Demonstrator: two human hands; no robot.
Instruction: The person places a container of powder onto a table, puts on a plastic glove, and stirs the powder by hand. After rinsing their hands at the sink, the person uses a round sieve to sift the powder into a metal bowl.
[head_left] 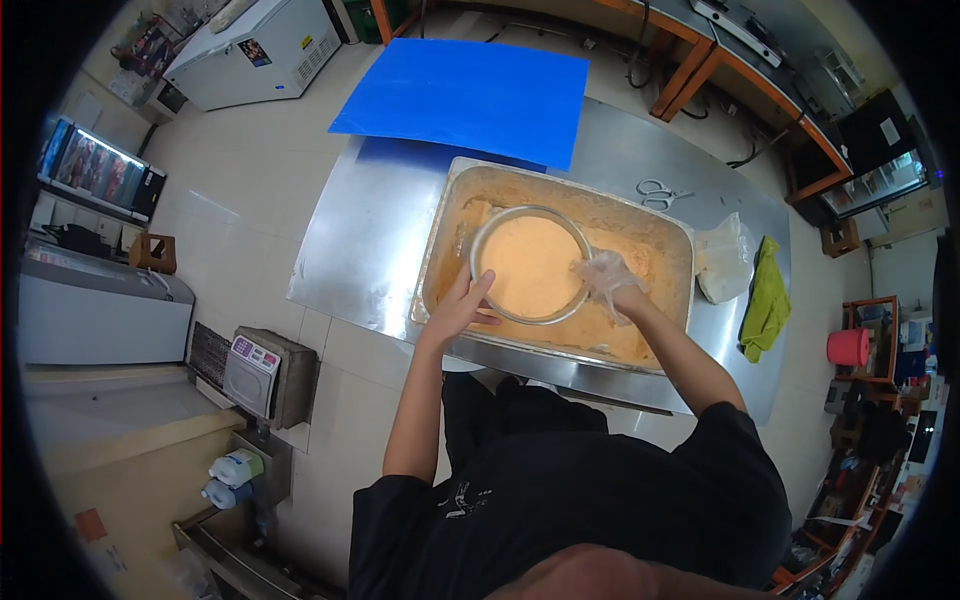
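A round metal-rimmed sieve with an orange powdery material inside is held over a large metal tray. More of the orange material lies in the tray around it. My left hand is bare and grips the sieve's left rim, its fingers spread along the edge. On the right side of the rim, my right hand wears a clear plastic glove and is closed on the sieve's edge; the glove partly hides its fingers.
Scissors, a white plastic bag and a green cloth lie right of the tray on the metal table. A blue board overlaps the table's far edge. A scale stands at the left.
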